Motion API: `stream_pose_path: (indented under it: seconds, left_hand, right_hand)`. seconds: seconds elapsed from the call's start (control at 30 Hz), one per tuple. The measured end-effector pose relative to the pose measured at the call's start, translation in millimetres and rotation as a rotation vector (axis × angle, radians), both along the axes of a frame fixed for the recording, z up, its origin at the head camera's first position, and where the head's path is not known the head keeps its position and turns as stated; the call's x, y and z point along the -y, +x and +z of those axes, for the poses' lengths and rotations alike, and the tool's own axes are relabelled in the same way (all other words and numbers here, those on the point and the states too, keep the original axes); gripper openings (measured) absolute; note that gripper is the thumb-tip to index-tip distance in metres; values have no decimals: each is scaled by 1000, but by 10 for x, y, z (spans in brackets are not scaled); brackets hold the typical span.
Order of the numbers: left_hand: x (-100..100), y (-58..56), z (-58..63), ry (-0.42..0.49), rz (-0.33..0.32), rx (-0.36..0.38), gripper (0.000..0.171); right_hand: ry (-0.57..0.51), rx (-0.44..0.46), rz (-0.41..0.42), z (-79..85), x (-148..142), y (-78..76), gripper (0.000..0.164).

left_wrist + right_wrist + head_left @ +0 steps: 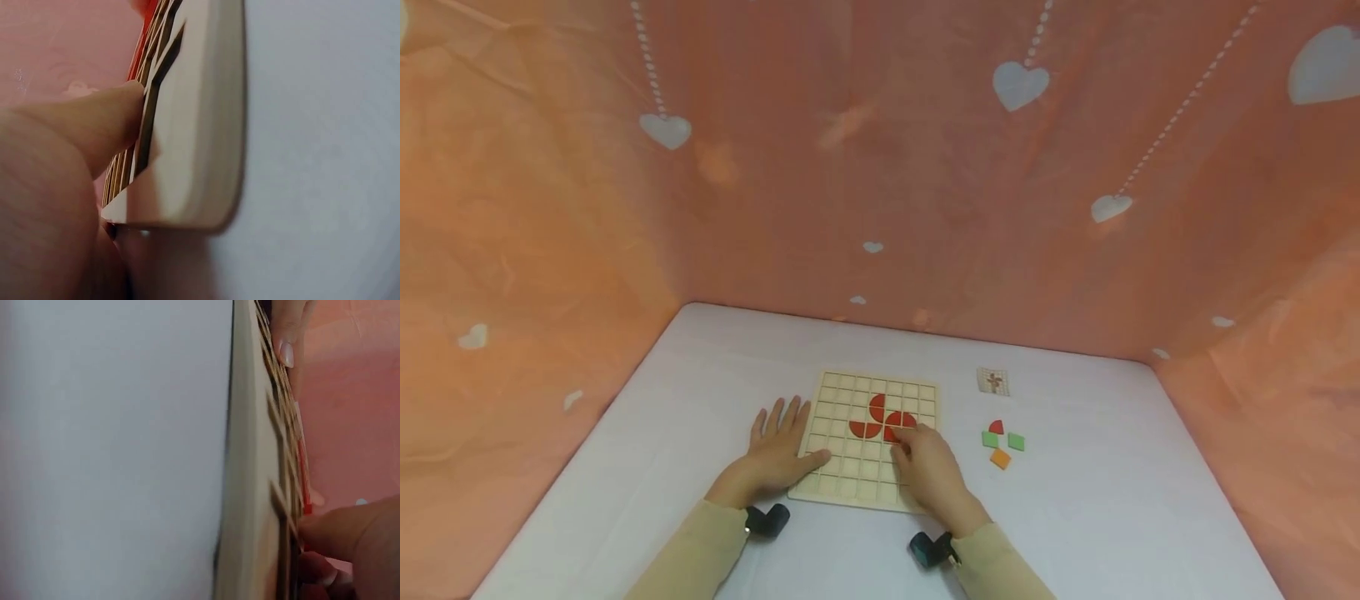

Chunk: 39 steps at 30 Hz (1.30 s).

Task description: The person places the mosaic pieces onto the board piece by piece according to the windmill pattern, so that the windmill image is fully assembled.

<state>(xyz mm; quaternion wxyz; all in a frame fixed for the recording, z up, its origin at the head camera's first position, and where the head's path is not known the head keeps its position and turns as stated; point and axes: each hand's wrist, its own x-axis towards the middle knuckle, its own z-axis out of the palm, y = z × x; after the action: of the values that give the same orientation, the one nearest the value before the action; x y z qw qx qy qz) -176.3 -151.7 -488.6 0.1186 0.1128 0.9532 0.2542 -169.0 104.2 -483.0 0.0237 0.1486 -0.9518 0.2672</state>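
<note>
A square wooden grid board (852, 468) lies on the table, with several red quarter-circle pieces (866, 429) set in its middle cells in a pinwheel shape. My left hand (778, 454) lies spread at the board's left edge. Its thumb (115, 115) rests on the board's top, as the left wrist view shows close up. Over the right part of the pinwheel, my right hand (934, 473) has its fingers bent and holds a red piece (890, 434) at the grid. The fingertips partly cover that piece; a red edge (307, 511) shows by the thumb in the right wrist view.
Right of the board lie two green squares (1016, 442), an orange square (1000, 458) and a red quarter-circle (996, 427). Behind them is a small pattern card (993, 382) with a pinwheel picture. Pink cloth (880, 167) with hearts hangs around the white table (1090, 500).
</note>
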Motion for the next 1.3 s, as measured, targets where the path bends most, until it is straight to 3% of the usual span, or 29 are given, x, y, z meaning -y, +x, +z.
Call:
stream_pose_path:
  seconds: [0.13, 0.3, 0.47, 0.6, 0.77, 0.93, 1.3]
  left_hand:
    - [21, 0, -2, -20, 7, 26, 93]
    - [5, -29, -5, -38, -1, 18, 92]
    - [6, -40, -12, -31, -2, 9, 93]
    - [11, -35, -25, -32, -5, 4, 93]
    - [37, -56, -117, -21, -10, -23, 95]
    - [60, -60, -180, 8, -8, -38, 96]
    - [28, -26, -48, 9, -11, -13, 94]
  right_hand:
    - [-21, 36, 6, -5, 4, 15, 23]
    - [-102, 40, -55, 1, 1, -27, 12]
    - [-147, 70, -114, 34, 30, -59, 15]
    - [-172, 56, -104, 57, 94, -79, 23]
    - [-148, 33, -90, 41, 177, -115, 28]
    - [-89, 11, -80, 19, 162, -123, 15]
    - [-13, 50, 17, 108, 20, -99, 14]
